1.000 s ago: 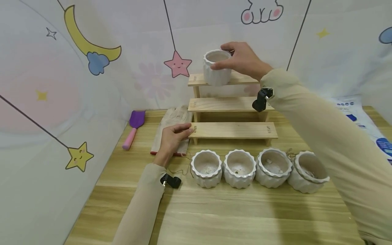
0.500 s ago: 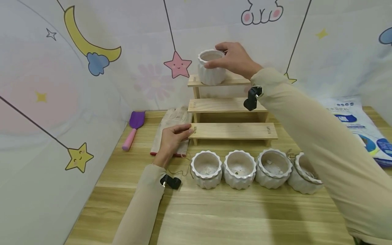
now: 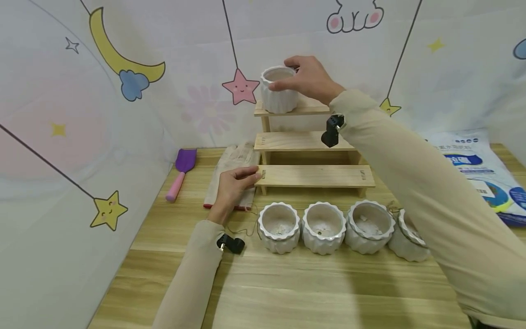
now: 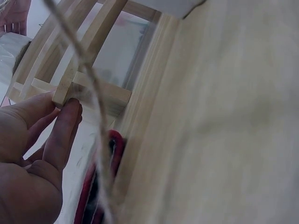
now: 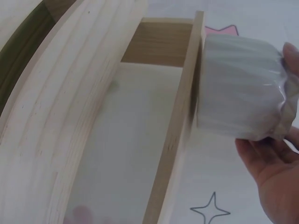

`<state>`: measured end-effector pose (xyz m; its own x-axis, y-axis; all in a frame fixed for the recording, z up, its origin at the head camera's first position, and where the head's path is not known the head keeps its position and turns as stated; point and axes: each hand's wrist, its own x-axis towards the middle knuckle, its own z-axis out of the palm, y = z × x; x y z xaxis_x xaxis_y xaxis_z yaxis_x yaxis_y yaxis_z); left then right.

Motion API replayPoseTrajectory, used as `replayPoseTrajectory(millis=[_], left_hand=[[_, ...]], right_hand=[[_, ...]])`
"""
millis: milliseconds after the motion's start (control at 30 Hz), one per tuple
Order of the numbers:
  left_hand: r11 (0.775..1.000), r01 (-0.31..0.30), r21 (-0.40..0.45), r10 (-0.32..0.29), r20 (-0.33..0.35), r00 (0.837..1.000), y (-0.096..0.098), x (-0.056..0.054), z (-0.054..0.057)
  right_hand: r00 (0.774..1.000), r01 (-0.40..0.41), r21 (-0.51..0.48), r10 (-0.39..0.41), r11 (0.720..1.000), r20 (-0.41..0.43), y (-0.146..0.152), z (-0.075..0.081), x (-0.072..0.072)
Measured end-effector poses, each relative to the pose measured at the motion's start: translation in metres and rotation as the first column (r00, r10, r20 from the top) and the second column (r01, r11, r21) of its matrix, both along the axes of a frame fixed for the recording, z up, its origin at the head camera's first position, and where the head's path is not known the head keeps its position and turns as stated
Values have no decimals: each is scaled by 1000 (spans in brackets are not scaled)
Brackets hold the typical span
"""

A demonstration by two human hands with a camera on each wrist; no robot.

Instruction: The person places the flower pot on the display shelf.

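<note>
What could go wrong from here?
1. The white pot is at the left end of the top shelf; if set too near the edge, it could tip off.
2. The right hand grips it near the rim, so the smooth glazed side might slip.
3. The left hand pinches the corner of the bottom shelf; a tug there could shift the stand under the pot.

The table (image 3: 312, 292) bears four pots (image 3: 324, 246), stand (image 3: 314, 176), scoop (image 3: 181, 176) and bag (image 3: 481, 171).
</note>
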<state>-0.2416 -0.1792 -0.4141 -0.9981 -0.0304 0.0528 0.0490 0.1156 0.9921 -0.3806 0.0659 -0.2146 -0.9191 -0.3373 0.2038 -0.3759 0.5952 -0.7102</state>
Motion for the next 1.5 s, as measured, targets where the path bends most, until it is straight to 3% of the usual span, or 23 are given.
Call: replayPoseTrajectory(millis=[1167, 1367, 1500], left_hand=[[1000, 10, 11, -10, -5, 1000, 4, -1, 2], [1000, 7, 9, -7, -9, 1000, 6, -1, 2], [1000, 7, 14, -7, -8, 1000, 7, -2, 1]], right_hand=[[1000, 6, -1, -6, 1000, 21, -3, -4, -9], [1000, 4, 42, -5, 999, 26, -1, -3, -7], [1000, -4, 94, 5, 996, -12, 2, 1, -2]])
